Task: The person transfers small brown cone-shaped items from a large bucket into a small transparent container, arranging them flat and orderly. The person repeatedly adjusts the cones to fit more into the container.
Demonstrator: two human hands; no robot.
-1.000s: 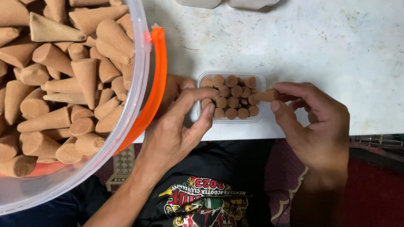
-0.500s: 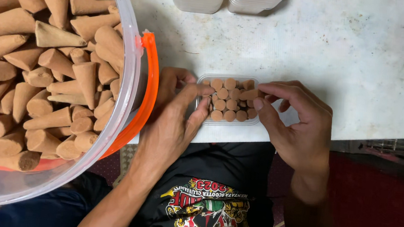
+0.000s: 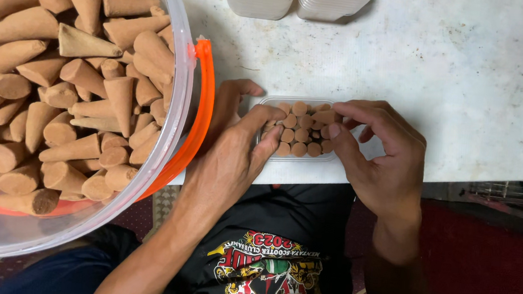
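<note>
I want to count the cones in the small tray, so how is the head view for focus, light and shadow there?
Head view: small clear tray and its cones are sharp under even, soft light; the left hand and right hand cover its ends and shade them; no glare on the white table; the near bucket looks swollen by the wide lens.

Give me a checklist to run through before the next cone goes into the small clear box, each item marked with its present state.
1. Small clear box sits flat on the white table: ok.
2. Left hand steadies the box's left side: ok.
3. Right hand pinches a cone at the box's upper right: ok.
4. Cones in the box stand upright, packed in rows: ok.
5. Free room left in the box: cannot tell, fingers cover part.
6. Bucket of cones close by the left hand: ok.
</note>
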